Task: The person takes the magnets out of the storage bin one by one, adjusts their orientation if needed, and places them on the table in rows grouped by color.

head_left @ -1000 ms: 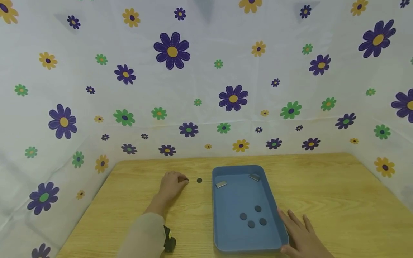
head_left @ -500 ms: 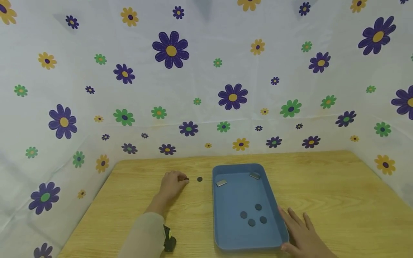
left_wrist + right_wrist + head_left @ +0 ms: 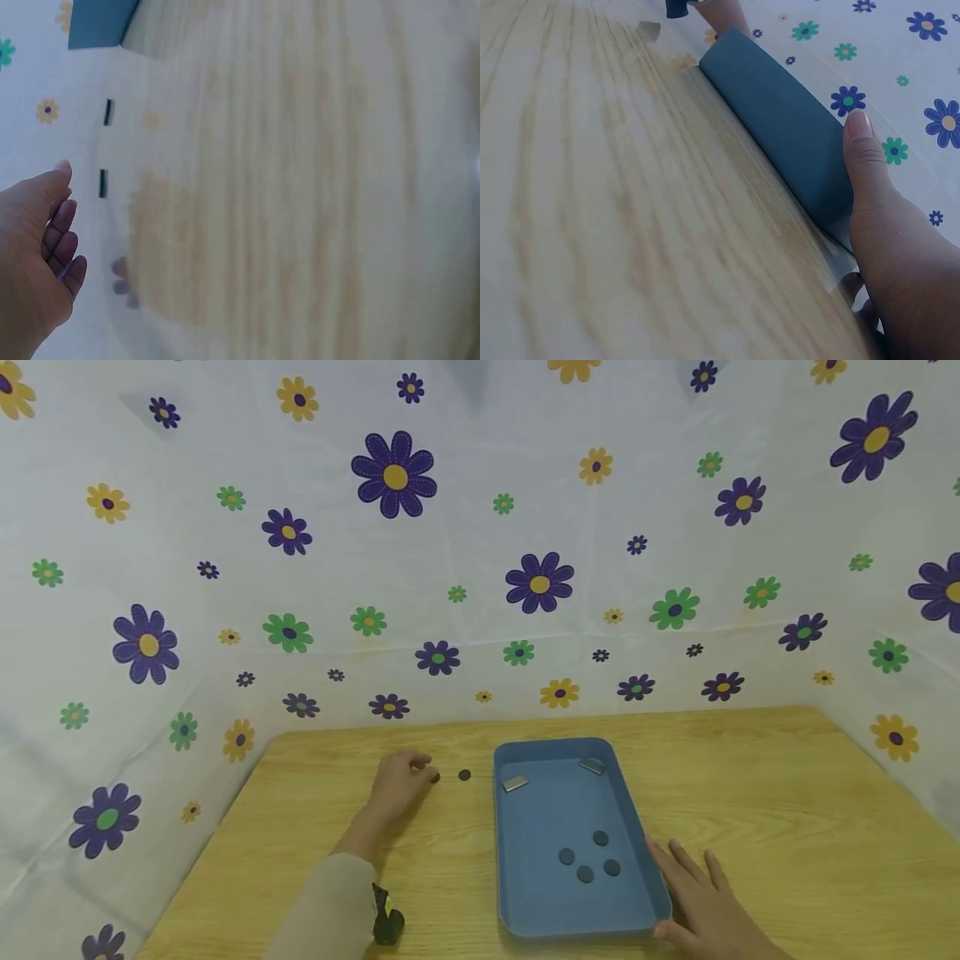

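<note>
My left hand [image 3: 399, 783] is over the left part of the table, thumb and index finger parted. Right beside its thumb lies a small dark disc [image 3: 436, 777]; in the left wrist view this dark disc [image 3: 103, 184] shows edge-on, apart from the fingertips. A second dark disc [image 3: 465, 775] lies between it and the blue tray [image 3: 585, 930]. My right hand [image 3: 701, 897] rests against the tray's right wall near the front corner, fingers extended. The right wrist view has its thumb along the blue wall [image 3: 780, 127]. Its other fingers are mostly hidden there.
Inside the tray lie several grey discs [image 3: 585, 874] and two shiny metal rectangles, one at the back left [image 3: 515, 783], another leaning at the back right [image 3: 592, 766]. A flower-printed cloth [image 3: 465, 543] surrounds the wooden table [image 3: 787, 793] at the back and sides.
My left thumb and index finger have parted, letting go of the dark disc, which stays on the table by the thumb. The right hand keeps its place at the tray.
</note>
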Demonstrator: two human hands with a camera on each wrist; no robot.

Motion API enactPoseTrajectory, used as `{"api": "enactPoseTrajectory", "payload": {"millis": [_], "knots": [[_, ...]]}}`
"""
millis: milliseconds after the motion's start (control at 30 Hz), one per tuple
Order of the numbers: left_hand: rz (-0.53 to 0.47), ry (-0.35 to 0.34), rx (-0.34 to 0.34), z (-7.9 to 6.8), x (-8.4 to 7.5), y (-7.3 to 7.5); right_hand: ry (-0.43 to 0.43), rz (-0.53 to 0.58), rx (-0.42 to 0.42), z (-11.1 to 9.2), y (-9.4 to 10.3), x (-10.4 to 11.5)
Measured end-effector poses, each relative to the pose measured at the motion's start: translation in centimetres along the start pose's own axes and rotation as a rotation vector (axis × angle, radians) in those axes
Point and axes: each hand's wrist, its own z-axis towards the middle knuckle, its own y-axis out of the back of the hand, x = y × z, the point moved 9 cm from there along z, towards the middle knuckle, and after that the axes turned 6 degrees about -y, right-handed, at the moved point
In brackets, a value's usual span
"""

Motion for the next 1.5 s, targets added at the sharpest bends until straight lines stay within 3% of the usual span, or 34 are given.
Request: {"api": "enactPoseTrajectory", "payload": {"millis": [167, 533, 833, 1000, 1267, 1500], "knots": [[0.031, -0.106, -0.011, 0.2, -2.1, 0.2, -0.001, 0.000, -0.001, 0.0, 0.0, 0.0], [0.047, -0.254, -0.010, 0.0, -6.7, -1.1, 0.001, -0.006, -0.011, 0.0, -0.1, 0.0], [0.037, -0.396, 0.058, -1.5, -10.0, -3.3, -0.002, 0.005, -0.006, 0.1, 0.0, 0.0], [0.023, -0.503, 0.100, -2.4, -11.5, -4.6, -0.003, 0.002, -0.009, 0.1, 0.1, 0.1], [0.112, -0.713, 0.142, -4.2, -14.2, -6.3, 0.003, -0.005, -0.018, 0.1, 0.1, 0.1], [0.192, -0.745, 0.230, -5.1, -15.4, -8.1, 0.001, 0.001, -0.016, 0.0, 0.0, -0.1]]}}
